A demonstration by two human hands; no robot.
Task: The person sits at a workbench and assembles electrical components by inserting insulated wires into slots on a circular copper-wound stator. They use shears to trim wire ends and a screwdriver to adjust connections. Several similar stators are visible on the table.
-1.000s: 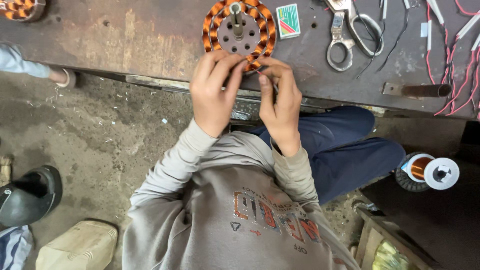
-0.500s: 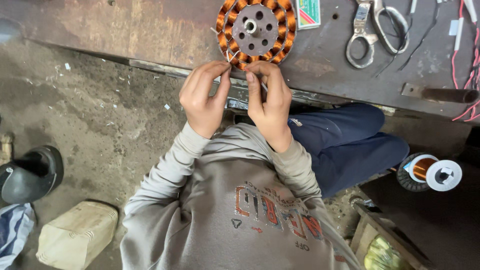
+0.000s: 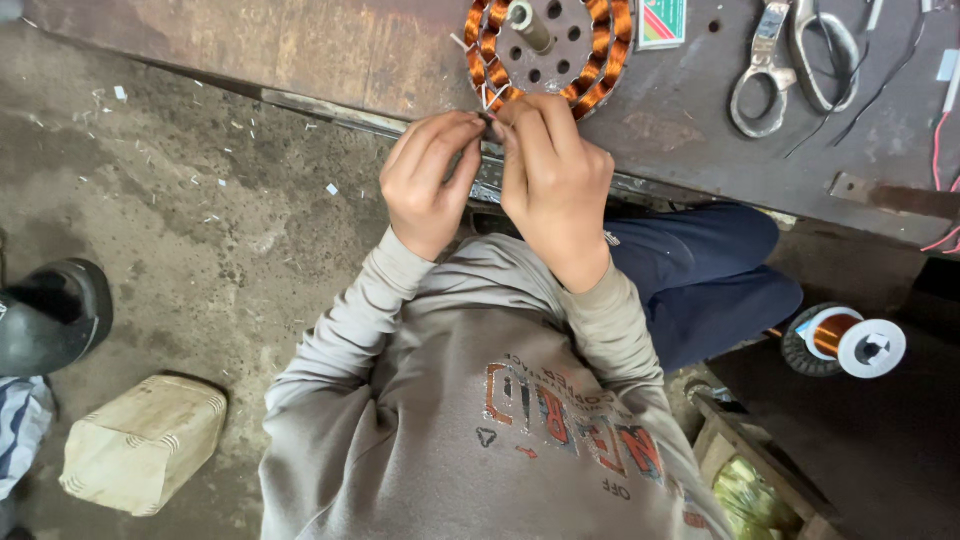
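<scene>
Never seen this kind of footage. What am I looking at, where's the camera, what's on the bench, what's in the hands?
There is no machine here: a person works with two bare hands, and the single camera sits on that person's head, looking down past the grey sweatshirt and blue trousers.

On the dark worn metal workbench lies a round motor stator with orange copper wire coils and a metal shaft sticking up from its middle. Beside it are a small green and red box, a pair of steel scissors and some thin red and black wires.

The left hand and the right hand meet at the stator's near edge, fingertips pinching something small; what it is cannot be told.

On the floor sit a spool of copper wire, a pale block and a black shoe.
</scene>
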